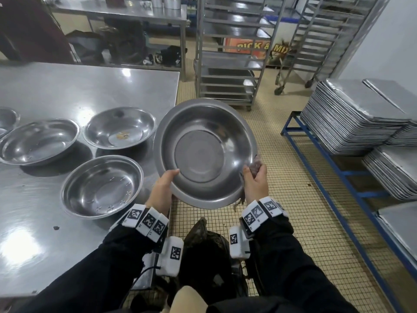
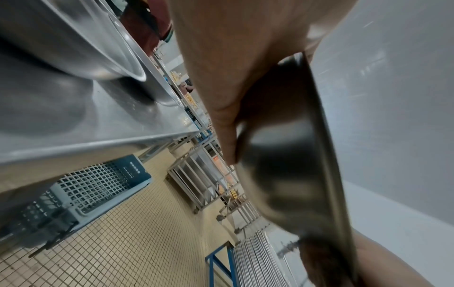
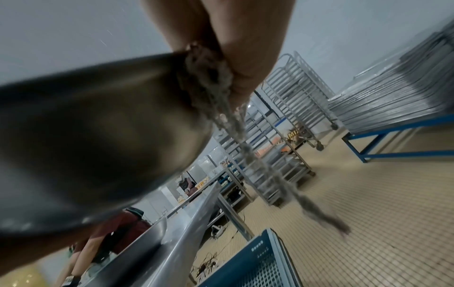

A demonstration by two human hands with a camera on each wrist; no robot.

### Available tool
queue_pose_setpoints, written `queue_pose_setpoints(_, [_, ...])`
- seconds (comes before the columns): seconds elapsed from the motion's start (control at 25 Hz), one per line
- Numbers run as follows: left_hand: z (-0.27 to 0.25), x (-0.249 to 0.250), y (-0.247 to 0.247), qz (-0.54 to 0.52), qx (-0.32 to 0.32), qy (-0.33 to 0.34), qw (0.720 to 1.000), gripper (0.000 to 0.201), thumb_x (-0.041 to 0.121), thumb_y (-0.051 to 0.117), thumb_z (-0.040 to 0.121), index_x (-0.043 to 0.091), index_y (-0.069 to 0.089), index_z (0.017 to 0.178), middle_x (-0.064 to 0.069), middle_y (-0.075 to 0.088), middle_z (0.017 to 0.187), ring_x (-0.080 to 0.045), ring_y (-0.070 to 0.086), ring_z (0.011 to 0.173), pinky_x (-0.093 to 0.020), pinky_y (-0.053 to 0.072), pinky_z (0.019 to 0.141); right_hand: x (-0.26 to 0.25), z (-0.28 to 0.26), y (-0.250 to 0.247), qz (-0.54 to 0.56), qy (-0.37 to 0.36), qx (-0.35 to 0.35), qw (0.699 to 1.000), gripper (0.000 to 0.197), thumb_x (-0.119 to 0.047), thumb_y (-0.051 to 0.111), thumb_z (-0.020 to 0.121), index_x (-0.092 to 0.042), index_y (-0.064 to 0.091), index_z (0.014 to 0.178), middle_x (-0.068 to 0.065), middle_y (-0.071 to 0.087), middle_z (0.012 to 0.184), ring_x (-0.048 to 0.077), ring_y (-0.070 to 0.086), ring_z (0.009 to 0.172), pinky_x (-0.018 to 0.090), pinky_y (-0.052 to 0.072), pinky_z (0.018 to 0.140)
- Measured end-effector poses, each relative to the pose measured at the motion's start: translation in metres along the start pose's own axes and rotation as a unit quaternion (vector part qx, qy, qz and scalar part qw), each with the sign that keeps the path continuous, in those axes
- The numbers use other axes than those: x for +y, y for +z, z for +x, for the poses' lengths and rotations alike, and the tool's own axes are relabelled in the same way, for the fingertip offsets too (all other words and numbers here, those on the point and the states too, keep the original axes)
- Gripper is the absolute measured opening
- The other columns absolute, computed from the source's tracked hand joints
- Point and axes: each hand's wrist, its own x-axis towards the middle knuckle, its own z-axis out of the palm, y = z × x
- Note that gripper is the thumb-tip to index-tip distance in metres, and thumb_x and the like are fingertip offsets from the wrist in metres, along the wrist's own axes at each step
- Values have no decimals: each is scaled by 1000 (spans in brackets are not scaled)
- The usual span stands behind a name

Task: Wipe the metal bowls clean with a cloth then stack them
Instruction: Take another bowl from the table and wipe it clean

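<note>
The steel bench (image 1: pixel 67 91) on the left carries 3 full bowls in view plus the edge of a 4th bowl (image 1: pixel 8 117) at the far left, all lying apart and none nested, so by my reading no stacking has begun and most of the wiping is left. The held bowl (image 1: pixel 205 152) is the largest thing in play: it hangs off the bench's right edge over the tiled floor (image 1: pixel 282 199), tilted so its inside faces the head camera. Its inside looks dull grey, with a flat round base and no obvious dirt, though small marks would be too fine to tell. Of the bowls on the bench, the far bowl (image 1: pixel 119 127) shows a yellowish smear on its base, the left bowl (image 1: pixel 38 141) looks shiny, and the near bowl (image 1: pixel 102 186) has faint star marks. The left hand (image 1: pixel 161 190) grips the held bowl's near-left rim, thumb inside. The right hand (image 1: pixel 256 181) is closed around a bunched brownish cloth (image 1: pixel 255 166) pressed to the right rim, a frayed strand dangling below in the right wrist view.
</note>
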Motion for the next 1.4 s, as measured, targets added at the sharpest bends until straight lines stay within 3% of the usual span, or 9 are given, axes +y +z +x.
queue_pose_setpoints(0.2, [6,-4,14,51,44,26,997,27,28,45,97,8,63,96,-8,66,95,-19,61,86,-29,47,78,14,-17,14,-5,61,-71,996,27,-32,42,99,-17,46,121,-1,61,110,13,59,98,33,49,87])
queue_pose_setpoints(0.32, [16,7,6,59,65,97,991,44,16,49,95,17,44,138,2,62,114,3,62,92,-7,48,70,17,-17,10,-115,44,-116,986,24,-31,43,99,-19,55,116,-2,61,106,12,58,98,37,46,96])
queue_pose_setpoints(0.44, [22,18,-4,118,53,155,979,65,7,45,97,31,18,151,4,50,132,1,52,111,-1,42,78,9,-13,-1,-227,-54,-100,967,27,-23,50,96,-17,56,122,-5,55,94,3,55,85,33,51,91])
queue_pose_setpoints(0.64, [18,24,-2,149,62,127,979,52,9,44,99,21,29,148,1,54,121,-10,54,107,-1,43,67,-26,13,9,-266,-276,-133,914,53,-21,58,92,-23,38,142,0,66,99,1,57,84,1,38,81])
queue_pose_setpoints(0.8, [16,24,2,158,45,102,981,41,16,46,99,16,41,140,4,59,112,-16,53,114,-15,43,86,-24,48,54,-383,-328,-230,832,53,-14,45,98,-16,27,147,12,33,150,24,34,136,18,18,112])
queue_pose_setpoints(0.96, [22,28,0,161,60,128,977,48,12,47,98,12,36,144,11,59,105,2,55,94,2,40,64,-23,33,69,-623,-246,-343,659,64,-13,38,99,-23,2,151,0,2,158,25,9,144,49,30,109])
queue_pose_setpoints(1.12, [31,20,-7,178,96,146,968,52,10,47,97,16,31,147,5,55,120,0,54,105,2,39,72,-21,7,65,-541,-225,-388,712,39,-15,41,98,-21,45,136,9,54,129,30,53,116,38,43,97])
queue_pose_setpoints(1.24, [35,6,-11,179,123,130,967,54,8,45,97,12,28,149,-3,49,131,-14,49,115,-1,35,83,-12,-2,42,-484,-203,-399,752,25,-19,39,100,-16,58,116,-1,62,91,15,60,78,24,48,67])
queue_pose_setpoints(1.4, [34,1,-19,129,170,95,972,63,18,44,96,22,16,152,-3,47,131,-22,47,117,-27,34,94,-2,-19,7,-300,-90,-248,917,29,-20,37,101,-22,58,121,-11,59,85,0,52,65,13,42,57])
